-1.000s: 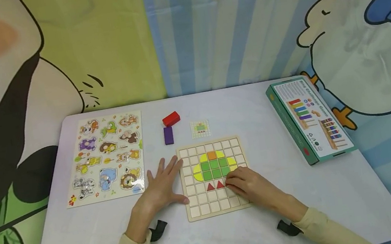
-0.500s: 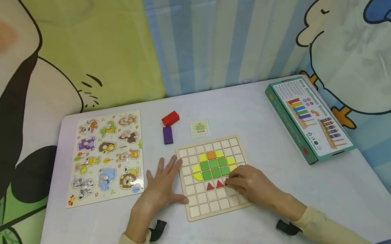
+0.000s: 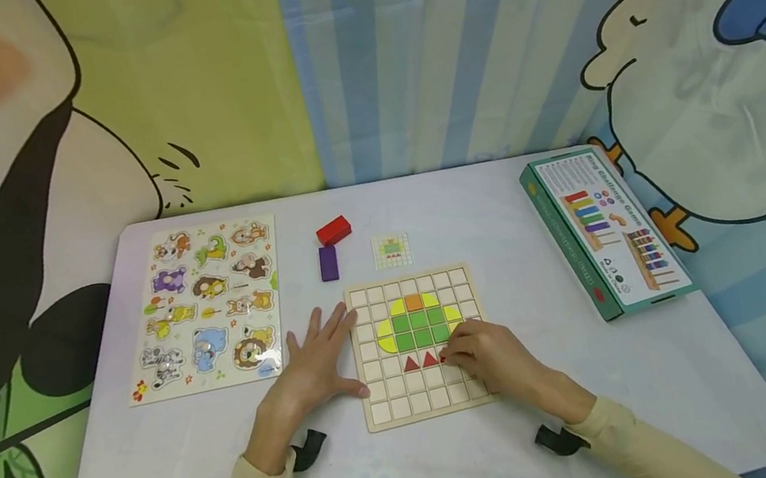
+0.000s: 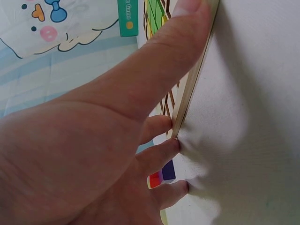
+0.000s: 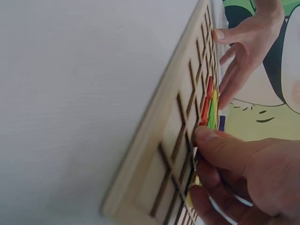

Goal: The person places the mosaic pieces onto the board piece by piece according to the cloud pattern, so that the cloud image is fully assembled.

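Observation:
A square wooden grid board (image 3: 391,411) lies on the table, with green squares (image 3: 422,330), yellow rounded pieces (image 3: 387,345) and an orange square (image 3: 413,303) in its cells. Below the green block are two red triangles (image 3: 411,363). My left hand (image 3: 313,367) is spread along the board's left edge, thumb and fingertips touching it. Over the board's right part, my right hand (image 3: 492,351) pinches a small red piece (image 3: 443,359) between thumb and finger, beside the second triangle. Most of that piece is hidden by the fingertips.
A small pattern card (image 3: 392,251) lies behind the board. To its left are a red block (image 3: 333,231) and a purple block (image 3: 329,263). An animal puzzle board (image 3: 208,310) lies at left, and a green game box (image 3: 605,230) at right.
My right hand has lifted and turned slightly, and the red piece at its fingertips shows more now. My left hand stays at the board's edge.

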Demonstrator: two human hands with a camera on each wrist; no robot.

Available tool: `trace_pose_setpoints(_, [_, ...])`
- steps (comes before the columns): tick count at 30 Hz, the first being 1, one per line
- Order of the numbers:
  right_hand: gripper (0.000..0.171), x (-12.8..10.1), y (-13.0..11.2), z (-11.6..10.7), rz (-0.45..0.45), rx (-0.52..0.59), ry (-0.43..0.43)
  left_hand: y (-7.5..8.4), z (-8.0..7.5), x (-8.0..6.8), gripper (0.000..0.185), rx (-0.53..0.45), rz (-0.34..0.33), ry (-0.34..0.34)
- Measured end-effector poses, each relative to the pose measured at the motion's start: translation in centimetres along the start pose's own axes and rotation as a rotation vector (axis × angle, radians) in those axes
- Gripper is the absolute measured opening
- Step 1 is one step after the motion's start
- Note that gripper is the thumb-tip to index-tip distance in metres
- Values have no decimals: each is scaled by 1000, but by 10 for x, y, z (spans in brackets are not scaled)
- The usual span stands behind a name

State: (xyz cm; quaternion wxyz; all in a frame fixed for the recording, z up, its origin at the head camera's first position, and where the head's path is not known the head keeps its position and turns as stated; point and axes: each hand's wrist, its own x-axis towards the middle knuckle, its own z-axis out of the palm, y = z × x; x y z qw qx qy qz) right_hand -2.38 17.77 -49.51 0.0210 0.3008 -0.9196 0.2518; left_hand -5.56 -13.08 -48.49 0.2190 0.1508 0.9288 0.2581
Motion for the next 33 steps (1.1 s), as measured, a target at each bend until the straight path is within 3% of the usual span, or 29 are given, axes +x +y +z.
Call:
trace_pose_setpoints(7, [12, 6, -7, -5, 135, 81, -44, 1, -1, -1, 126, 4, 7, -2])
trace_pose_setpoints(14, [15, 2, -11, -5, 170, 86, -56, 2, -1, 0, 126, -7, 6, -5])
trace_pose_setpoints(23, [24, -15, -13, 3, 16, -86, 45, 2, 0, -1, 126, -6, 6, -9])
trace_pose_setpoints(33, [27, -26, -11, 5, -82, -105, 100, 2, -2, 0, 126, -10, -4, -5])
